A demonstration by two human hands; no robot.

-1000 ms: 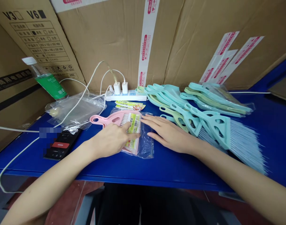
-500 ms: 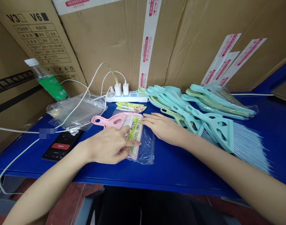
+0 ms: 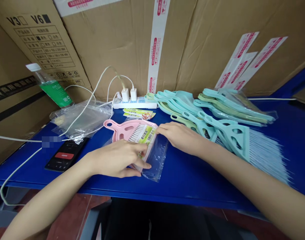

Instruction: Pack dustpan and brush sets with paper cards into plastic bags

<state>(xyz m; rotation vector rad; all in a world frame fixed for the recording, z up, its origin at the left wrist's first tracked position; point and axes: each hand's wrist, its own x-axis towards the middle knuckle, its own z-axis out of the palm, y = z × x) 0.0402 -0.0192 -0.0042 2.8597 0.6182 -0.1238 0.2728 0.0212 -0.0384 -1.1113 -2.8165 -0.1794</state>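
It looks like a small packing station: a blue table [image 3: 192,180] bears bagged dustpans [image 3: 232,105] at right and clear plastic bags [image 3: 82,116] at left, with big cardboard boxes [image 3: 132,43] walling the top of the frame.

Here's the left arm [image 3: 59,185] reaching in from lower left, wrist fairly straight, left hand [image 3: 118,158] palm down, index finger [image 3: 144,164] out long, thumb [image 3: 132,172] alongside on the near side, another finger bent in beyond. And from lower right comes the right arm [image 3: 237,170], slanting inward, right hand [image 3: 181,136] back up, fingers close together, tips pointing left. The hands are apart, both bare.
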